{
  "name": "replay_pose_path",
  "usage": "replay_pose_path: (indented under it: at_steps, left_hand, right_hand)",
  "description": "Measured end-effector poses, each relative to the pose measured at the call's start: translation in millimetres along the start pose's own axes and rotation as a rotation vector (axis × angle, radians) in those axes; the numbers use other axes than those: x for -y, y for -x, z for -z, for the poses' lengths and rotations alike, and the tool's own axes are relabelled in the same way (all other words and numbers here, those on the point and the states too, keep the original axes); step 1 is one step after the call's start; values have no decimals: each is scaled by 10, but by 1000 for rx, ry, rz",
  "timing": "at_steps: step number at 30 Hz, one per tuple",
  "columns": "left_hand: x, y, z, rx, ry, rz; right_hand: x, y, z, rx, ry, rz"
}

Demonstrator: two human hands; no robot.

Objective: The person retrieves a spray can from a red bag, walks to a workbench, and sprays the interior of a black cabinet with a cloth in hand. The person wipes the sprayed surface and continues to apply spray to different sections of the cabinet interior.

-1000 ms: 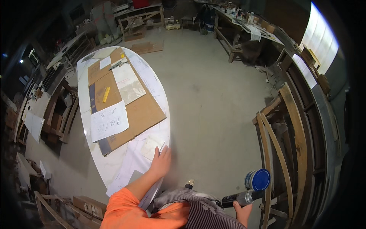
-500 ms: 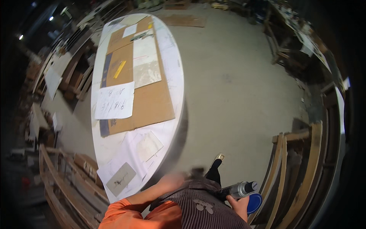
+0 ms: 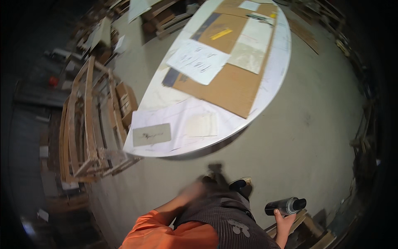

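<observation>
Low on the right, my right hand (image 3: 285,219) is closed around a dark cylindrical bottle (image 3: 282,206) with a black cap and a silvery band, tilted almost onto its side. Whether it is a flask or a can I cannot make out. My left hand (image 3: 194,191), under an orange sleeve, hangs in front of my dark striped apron (image 3: 232,211); motion blurs its fingers. Ahead stands a long white oval table (image 3: 273,89). On it lie brown cardboard (image 3: 232,97), a handwritten white sheet (image 3: 198,61), a yellow strip-shaped object (image 3: 221,34) and a grey rectangular piece (image 3: 151,135).
A wooden frame (image 3: 89,120) stands on the floor left of the table. More wooden pieces (image 3: 306,230) are at the lower right, beyond my right hand. Grey floor (image 3: 298,133) runs along the table's right side. A brown board (image 3: 304,36) lies at the far right.
My view has swung right to left, so the table sits farther right and higher. My right hand still grips the bottle; a round blue object beside it is no longer visible.
</observation>
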State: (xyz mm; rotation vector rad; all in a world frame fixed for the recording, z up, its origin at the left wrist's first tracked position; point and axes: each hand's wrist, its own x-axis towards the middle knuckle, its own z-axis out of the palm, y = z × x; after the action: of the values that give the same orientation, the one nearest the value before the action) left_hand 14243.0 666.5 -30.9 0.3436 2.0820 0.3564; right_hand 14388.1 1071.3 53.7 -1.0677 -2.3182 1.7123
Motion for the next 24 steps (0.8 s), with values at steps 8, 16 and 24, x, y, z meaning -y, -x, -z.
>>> replay_pose_path:
  at_steps: [8, 16, 24]
  left_hand:
    - [1065, -67, -816, -775, 467, -89]
    - [1516, -221, -245, -1384, 1515, -205]
    - [944, -339, 33, -1322, 1260, -1]
  right_hand:
    - [488, 335, -626, 224, -64, -77]
    - [764, 857, -1120, 376, 98, 11]
    - [982, 1147, -1361, 386, 197, 81]
